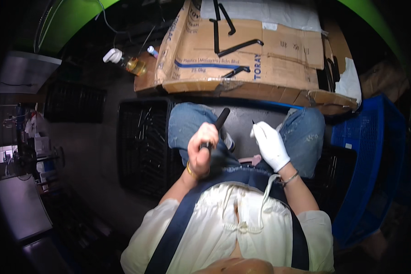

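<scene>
My left hand, bare, is closed around a black bar-shaped handle in front of my lap. The handle tilts up and away, and its lower end shows below my fingers. In a white glove, my right hand is closed with its fingers pinched together. A thin dark tip sticks out beyond those fingertips; the rest of that tool is hidden in the hand. Ahead, several black bent handles lie on flattened cardboard, among them an angled one and one near the front edge.
A cardboard box spans the work surface ahead. To my left stands a black crate filled with black parts. A blue plastic crate is at my right. A spray bottle with yellowish liquid stands left of the cardboard.
</scene>
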A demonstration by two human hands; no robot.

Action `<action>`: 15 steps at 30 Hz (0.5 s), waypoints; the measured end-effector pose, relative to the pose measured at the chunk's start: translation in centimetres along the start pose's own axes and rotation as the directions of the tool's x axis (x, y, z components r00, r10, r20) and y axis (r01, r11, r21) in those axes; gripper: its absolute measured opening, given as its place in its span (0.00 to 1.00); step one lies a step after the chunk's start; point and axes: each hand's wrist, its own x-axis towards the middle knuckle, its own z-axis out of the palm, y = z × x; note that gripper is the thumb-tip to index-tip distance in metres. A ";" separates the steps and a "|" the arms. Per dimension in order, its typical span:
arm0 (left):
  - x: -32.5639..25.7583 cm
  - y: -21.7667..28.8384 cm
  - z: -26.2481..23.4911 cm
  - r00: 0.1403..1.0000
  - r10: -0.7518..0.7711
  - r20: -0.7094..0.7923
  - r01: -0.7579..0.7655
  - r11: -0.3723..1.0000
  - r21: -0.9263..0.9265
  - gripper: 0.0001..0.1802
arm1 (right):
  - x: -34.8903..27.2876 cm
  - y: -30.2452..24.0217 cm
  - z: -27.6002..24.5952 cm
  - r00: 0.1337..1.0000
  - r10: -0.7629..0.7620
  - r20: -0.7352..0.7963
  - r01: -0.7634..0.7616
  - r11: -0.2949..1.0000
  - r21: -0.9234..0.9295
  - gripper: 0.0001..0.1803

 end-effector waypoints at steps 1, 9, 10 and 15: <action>-0.7 -0.3 -0.1 1.000 -0.022 -0.013 0.021 0.998 -0.061 0.23 | 0.1 -1.2 0.2 0.997 -0.079 -0.006 0.080 0.995 0.052 0.13; -1.2 -0.7 0.3 0.985 -0.170 0.020 0.171 0.981 -0.086 0.24 | 0.1 -9.6 3.6 0.988 -0.156 -0.004 0.147 0.921 0.361 0.07; -1.1 -0.7 0.3 0.986 -0.164 0.012 0.164 0.983 -0.083 0.24 | 0.6 -9.0 3.7 0.986 -0.164 0.002 0.152 0.920 0.360 0.07; 0.7 -0.6 0.8 0.931 -0.337 -0.137 0.181 0.756 -0.629 0.30 | 1.9 -5.1 3.8 0.981 -0.181 -0.071 0.193 0.956 0.223 0.10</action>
